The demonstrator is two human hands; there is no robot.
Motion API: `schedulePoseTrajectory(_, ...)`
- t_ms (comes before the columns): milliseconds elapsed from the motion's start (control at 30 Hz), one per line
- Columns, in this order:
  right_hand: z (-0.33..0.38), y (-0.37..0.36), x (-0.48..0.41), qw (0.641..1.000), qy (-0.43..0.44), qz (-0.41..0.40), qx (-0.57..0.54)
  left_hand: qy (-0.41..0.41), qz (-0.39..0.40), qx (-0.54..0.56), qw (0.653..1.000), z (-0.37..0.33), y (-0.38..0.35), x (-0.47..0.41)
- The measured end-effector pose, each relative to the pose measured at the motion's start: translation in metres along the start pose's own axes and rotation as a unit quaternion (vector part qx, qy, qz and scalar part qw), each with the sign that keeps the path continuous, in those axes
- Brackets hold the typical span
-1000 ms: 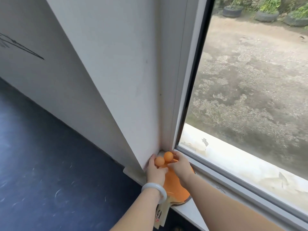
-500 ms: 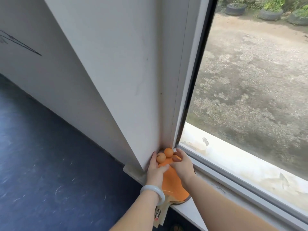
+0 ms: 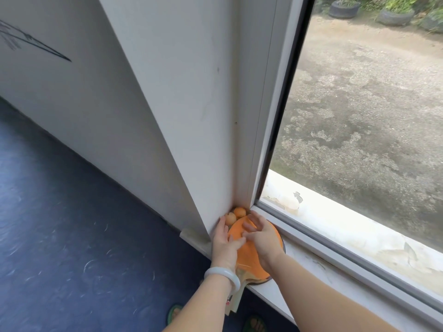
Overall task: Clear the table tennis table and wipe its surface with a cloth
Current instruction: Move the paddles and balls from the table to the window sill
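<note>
On the sill [image 3: 311, 267], an orange paddle [image 3: 249, 257] lies with 2 balls [image 3: 239, 212] beside it in the corner. The left hand [image 3: 225, 243] and right hand [image 3: 261, 238] rest on the paddle, fingers [image 3: 257, 221] released.

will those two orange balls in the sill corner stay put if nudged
Probably not: the orange balls are round and look light, so they'd likely roll. The wall corner and the paddle seem to hem them in, limiting that.
</note>
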State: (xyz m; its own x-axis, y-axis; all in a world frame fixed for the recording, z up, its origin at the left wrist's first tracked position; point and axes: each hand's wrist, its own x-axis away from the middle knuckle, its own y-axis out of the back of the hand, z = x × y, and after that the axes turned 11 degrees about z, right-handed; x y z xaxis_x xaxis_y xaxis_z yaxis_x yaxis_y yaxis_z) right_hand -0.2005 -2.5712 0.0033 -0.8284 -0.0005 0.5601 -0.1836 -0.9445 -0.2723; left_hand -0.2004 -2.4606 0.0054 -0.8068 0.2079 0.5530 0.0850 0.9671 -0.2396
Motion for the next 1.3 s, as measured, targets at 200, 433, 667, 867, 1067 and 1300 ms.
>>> schedulePoseTrajectory(200,-0.006,0.002,0.005,1.0,0.001,0.013,0.01,-0.003,0.016,0.004,1.0,-0.002,-0.002,0.003)
schedulePoseTrajectory(433,-0.01,0.008,0.011,0.999,0.006,0.025,0.028,0.008,0.026,-0.046,0.999,-0.004,0.003,-0.003)
schedulePoseTrajectory(667,-0.009,0.006,0.015,0.998,0.013,0.026,0.052,0.004,0.04,-0.084,0.996,-0.007,0.002,0.002)
schedulePoseTrajectory(867,-0.008,0.01,0.022,0.996,0.023,0.023,0.083,0.003,0.047,-0.114,0.992,-0.009,0.006,0.012)
schedulePoseTrajectory(1067,-0.011,0.007,0.039,0.995,0.012,0.024,0.099,-0.004,0.066,-0.127,0.99,-0.017,0.017,0.037)
schedulePoseTrajectory(1300,-0.004,-0.032,0.065,0.985,-0.021,0.064,0.157,0.012,0.047,-0.174,0.984,-0.012,0.067,0.073)
